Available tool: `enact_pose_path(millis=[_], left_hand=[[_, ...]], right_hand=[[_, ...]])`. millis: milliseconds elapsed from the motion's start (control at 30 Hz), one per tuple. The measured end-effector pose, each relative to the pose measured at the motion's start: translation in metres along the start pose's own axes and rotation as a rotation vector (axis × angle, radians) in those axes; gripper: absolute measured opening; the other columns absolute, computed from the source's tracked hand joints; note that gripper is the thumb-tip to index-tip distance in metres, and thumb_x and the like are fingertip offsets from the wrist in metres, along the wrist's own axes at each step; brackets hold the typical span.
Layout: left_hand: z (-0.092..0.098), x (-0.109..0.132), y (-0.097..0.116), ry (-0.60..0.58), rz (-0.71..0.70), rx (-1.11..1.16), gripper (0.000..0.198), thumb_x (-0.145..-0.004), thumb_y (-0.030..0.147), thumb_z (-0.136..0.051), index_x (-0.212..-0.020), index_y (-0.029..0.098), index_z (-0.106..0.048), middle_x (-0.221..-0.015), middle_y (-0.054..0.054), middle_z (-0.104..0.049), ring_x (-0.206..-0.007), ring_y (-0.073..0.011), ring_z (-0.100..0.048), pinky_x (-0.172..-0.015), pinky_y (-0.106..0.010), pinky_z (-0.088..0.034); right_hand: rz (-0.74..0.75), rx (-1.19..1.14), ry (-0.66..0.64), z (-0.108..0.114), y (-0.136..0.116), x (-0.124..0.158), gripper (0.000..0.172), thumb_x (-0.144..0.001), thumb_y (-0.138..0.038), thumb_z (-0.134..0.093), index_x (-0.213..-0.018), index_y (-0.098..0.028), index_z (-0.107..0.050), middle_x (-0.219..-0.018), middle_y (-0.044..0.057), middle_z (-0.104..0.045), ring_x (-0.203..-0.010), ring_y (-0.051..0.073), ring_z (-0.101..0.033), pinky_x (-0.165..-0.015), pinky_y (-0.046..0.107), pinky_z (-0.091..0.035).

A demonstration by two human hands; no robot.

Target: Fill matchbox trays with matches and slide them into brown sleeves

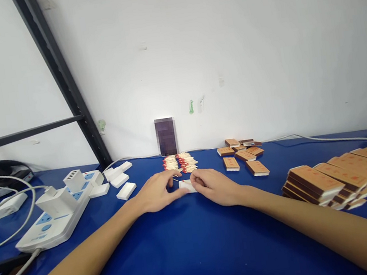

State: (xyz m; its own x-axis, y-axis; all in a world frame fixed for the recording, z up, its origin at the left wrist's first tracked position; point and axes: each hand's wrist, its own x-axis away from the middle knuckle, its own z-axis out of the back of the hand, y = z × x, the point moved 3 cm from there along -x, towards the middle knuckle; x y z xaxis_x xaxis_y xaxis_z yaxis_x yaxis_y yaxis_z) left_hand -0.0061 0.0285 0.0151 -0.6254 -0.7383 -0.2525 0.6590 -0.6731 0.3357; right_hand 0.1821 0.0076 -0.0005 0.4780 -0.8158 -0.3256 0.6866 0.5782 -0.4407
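Note:
A small white matchbox tray [186,186] lies on the blue table between my hands. My left hand [158,191] is at its left side, the thumb tip against the tray and the other fingers curved apart from it. A thin stick, apparently a match, shows near those fingers. My right hand [215,186] covers the tray's right end with its fingers pinched together; what they hold is hidden. Just beyond my hands lie two piles of red-tipped matches, a left pile [171,164] and a right pile [187,161].
White trays [126,190] lie at left, beside a power strip [56,230] with chargers and cables. Several matchboxes [258,168] lie scattered right of the matches. Stacked matchboxes [316,182] stand at far right. A blurred dark panel [166,136] leans at the wall.

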Motion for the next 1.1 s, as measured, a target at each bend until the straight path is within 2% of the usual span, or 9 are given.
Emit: enact_pose_path(millis=[100, 200, 300, 467, 600, 733, 900, 1000, 1100], left_hand=[[0.009, -0.001, -0.014, 0.024, 0.004, -0.022, 0.032, -0.096, 0.041, -0.041, -0.113, 0.022, -0.061, -0.076, 0.0, -0.062, -0.066, -0.015, -0.055, -0.062, -0.026, -0.038], [0.01, -0.002, -0.025, 0.027, -0.014, -0.082, 0.026, -0.095, 0.031, -0.042, -0.109, 0.021, -0.062, -0.079, 0.0, -0.064, -0.067, -0.0153, -0.056, -0.064, -0.026, -0.039], [0.006, -0.003, -0.029, -0.011, -0.019, -0.103, 0.022, -0.094, 0.029, -0.044, -0.107, 0.022, -0.061, -0.075, 0.001, -0.062, -0.066, -0.0154, -0.056, -0.064, -0.026, -0.038], [0.003, -0.006, -0.027, -0.038, -0.029, -0.118, 0.017, -0.094, 0.026, -0.042, -0.091, 0.021, -0.058, -0.08, 0.0, -0.062, -0.069, -0.0154, -0.055, -0.064, -0.026, -0.037], [0.007, -0.008, -0.021, 0.04, -0.064, -0.121, 0.018, -0.096, 0.028, -0.041, -0.089, 0.019, -0.055, -0.087, -0.003, -0.059, -0.079, -0.0173, -0.054, -0.072, -0.029, -0.039], [0.009, -0.007, 0.001, 0.137, -0.095, -0.012, 0.019, -0.095, 0.03, -0.043, -0.087, 0.019, -0.056, -0.086, -0.002, -0.055, -0.079, -0.016, -0.052, -0.072, -0.028, -0.041], [0.0, -0.005, 0.021, 0.105, -0.081, 0.035, 0.016, -0.091, 0.028, -0.048, -0.085, 0.02, -0.061, -0.087, -0.002, -0.052, -0.083, -0.0165, -0.053, -0.076, -0.029, -0.043], [-0.003, -0.006, 0.016, 0.103, -0.072, 0.037, 0.018, -0.092, 0.03, -0.047, -0.089, 0.02, -0.063, -0.088, -0.002, -0.054, -0.083, -0.0169, -0.053, -0.076, -0.03, -0.043], [-0.001, -0.007, 0.001, 0.134, -0.064, -0.019, 0.021, -0.094, 0.03, -0.044, -0.094, 0.02, -0.063, -0.089, -0.003, -0.056, -0.084, -0.0178, -0.054, -0.076, -0.03, -0.043]], right_hand=[[-0.004, 0.01, 0.007, -0.001, -0.001, -0.001, 0.016, -0.093, -0.02, -0.042, -0.077, -0.021, -0.047, -0.069, -0.002, -0.055, -0.061, 0.013, -0.045, -0.057, 0.026, -0.028], [0.005, 0.01, 0.012, -0.002, -0.001, -0.001, 0.016, -0.092, -0.02, -0.043, -0.078, -0.022, -0.048, -0.069, -0.002, -0.055, -0.061, 0.013, -0.045, -0.057, 0.027, -0.027], [0.007, -0.009, 0.034, -0.002, 0.001, -0.001, 0.015, -0.093, -0.02, -0.041, -0.08, -0.022, -0.049, -0.068, -0.003, -0.055, -0.06, 0.014, -0.047, -0.056, 0.026, -0.028], [-0.021, -0.027, 0.158, 0.0, 0.006, 0.0, 0.012, -0.091, -0.017, -0.038, -0.093, -0.022, -0.049, -0.083, 0.0, -0.056, -0.073, 0.016, -0.051, -0.065, 0.027, -0.037], [-0.118, 0.058, 0.235, 0.001, 0.013, -0.001, 0.018, -0.089, -0.017, -0.04, -0.102, -0.02, -0.053, -0.1, 0.006, -0.056, -0.093, 0.02, -0.052, -0.082, 0.033, -0.04], [-0.187, 0.108, 0.205, -0.002, 0.018, -0.003, 0.024, -0.092, -0.021, -0.039, -0.106, -0.018, -0.058, -0.111, 0.01, -0.057, -0.104, 0.025, -0.049, -0.087, 0.041, -0.038], [-0.186, 0.156, 0.153, -0.005, 0.017, -0.003, 0.029, -0.094, -0.023, -0.037, -0.109, -0.016, -0.061, -0.114, 0.011, -0.06, -0.105, 0.026, -0.049, -0.088, 0.043, -0.036], [-0.185, 0.18, 0.131, -0.005, 0.016, -0.002, 0.03, -0.095, -0.023, -0.037, -0.108, -0.017, -0.063, -0.113, 0.012, -0.061, -0.104, 0.026, -0.049, -0.087, 0.043, -0.035], [-0.178, 0.192, 0.126, -0.005, 0.015, -0.002, 0.03, -0.095, -0.022, -0.037, -0.107, -0.017, -0.064, -0.111, 0.012, -0.061, -0.101, 0.026, -0.048, -0.086, 0.042, -0.035]])
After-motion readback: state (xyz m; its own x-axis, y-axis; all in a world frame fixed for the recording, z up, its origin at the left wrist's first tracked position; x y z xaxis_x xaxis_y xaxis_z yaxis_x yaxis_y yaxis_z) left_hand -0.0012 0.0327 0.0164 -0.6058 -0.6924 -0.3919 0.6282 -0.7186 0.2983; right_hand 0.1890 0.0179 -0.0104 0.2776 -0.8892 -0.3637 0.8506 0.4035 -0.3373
